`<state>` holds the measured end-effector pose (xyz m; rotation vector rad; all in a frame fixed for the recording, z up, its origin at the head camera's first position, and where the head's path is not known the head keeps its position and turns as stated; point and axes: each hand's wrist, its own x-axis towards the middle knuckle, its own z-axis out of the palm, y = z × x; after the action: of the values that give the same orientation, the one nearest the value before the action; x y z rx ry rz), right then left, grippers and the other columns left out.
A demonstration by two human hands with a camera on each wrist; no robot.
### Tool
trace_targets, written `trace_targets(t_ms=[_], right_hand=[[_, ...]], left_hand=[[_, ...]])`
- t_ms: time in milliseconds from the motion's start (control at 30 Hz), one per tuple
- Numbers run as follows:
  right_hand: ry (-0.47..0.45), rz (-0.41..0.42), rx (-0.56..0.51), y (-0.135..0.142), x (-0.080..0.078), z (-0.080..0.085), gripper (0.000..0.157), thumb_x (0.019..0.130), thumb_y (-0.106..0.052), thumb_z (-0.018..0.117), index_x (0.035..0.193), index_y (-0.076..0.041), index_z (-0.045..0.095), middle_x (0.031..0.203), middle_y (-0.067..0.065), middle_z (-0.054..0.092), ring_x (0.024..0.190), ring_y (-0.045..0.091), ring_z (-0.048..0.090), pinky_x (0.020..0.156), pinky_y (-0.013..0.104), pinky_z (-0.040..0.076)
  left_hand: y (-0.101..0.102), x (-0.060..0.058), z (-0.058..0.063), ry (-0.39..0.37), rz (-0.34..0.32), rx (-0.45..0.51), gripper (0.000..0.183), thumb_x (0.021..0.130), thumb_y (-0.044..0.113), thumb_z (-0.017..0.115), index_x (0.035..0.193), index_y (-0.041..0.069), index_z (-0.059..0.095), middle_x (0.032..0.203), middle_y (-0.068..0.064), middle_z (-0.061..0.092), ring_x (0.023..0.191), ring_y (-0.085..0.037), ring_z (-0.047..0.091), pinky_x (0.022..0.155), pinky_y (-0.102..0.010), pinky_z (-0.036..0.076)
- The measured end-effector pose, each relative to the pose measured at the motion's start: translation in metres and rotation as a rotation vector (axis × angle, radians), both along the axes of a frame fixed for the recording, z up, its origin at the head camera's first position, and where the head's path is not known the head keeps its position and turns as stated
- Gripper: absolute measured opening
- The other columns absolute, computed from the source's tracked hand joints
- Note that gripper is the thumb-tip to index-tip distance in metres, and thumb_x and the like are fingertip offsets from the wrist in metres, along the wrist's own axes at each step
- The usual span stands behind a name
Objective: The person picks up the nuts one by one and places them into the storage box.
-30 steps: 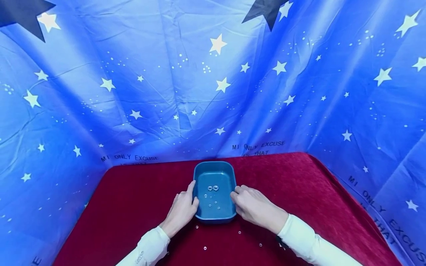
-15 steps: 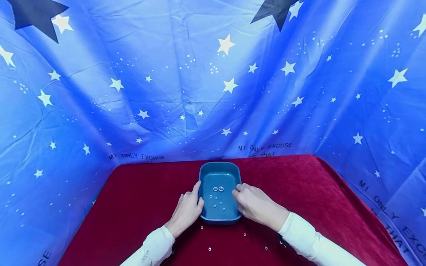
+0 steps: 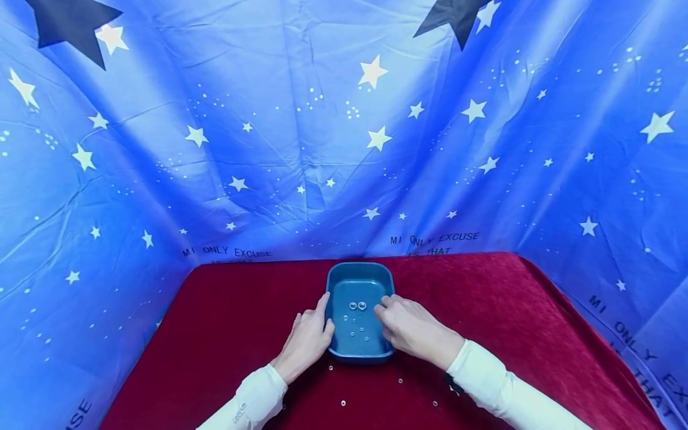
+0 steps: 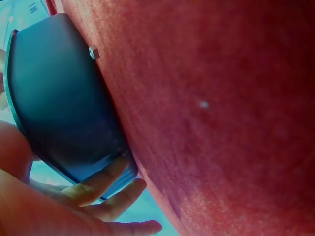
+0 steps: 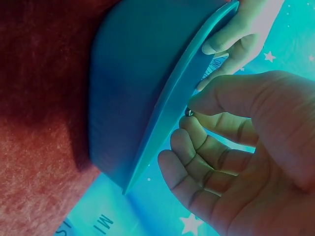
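Note:
A deep blue plastic bin (image 3: 361, 353) stands on the red cloth, with two larger metal nuts (image 3: 362, 306) and several small nuts (image 3: 352, 334) lying on its floor. My left hand (image 3: 305, 341) holds the bin's left side, thumb at the rim and fingers along the outer wall, as the left wrist view shows. Over the right rim is my right hand (image 3: 411, 328). Its thumb and index finger pinch a small metal nut (image 5: 189, 112), mostly covered by the fingertips, while the other fingers are loosely bent.
Several small nuts lie loose on the red cloth (image 3: 242, 334) in front of the bin, one nut (image 3: 343, 403) nearest me and another (image 3: 400, 380) to its right. A blue star-printed curtain (image 3: 301, 131) hangs behind and at both sides of the table.
The head view has shifted, so the whole scene sits further right. My right hand has moved slightly left relative to the bin, further over its rim. The left hand keeps its hold.

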<state>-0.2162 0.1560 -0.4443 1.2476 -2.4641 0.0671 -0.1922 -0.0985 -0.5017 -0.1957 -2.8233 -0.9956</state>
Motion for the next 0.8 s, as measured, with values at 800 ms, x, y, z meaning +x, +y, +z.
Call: trace_targets(t_ms=[800], right_hand=[[-0.050, 0.023, 0.021, -0.025, -0.010, -0.001, 0.016, 0.090, -0.008, 0.086, 0.102, -0.006, 0.076, 0.082, 0.002, 0.059, 0.072, 0.016, 0.054, 0.061, 0.026, 0.053]], left_hand=[[-0.001, -0.001, 0.000, 0.025, -0.010, -0.033, 0.061, 0.108, 0.011, 0.062, 0.165, -0.002, 0.044, 0.126, -0.024, 0.076, 0.124, -0.043, 0.066, 0.120, -0.077, 0.034]])
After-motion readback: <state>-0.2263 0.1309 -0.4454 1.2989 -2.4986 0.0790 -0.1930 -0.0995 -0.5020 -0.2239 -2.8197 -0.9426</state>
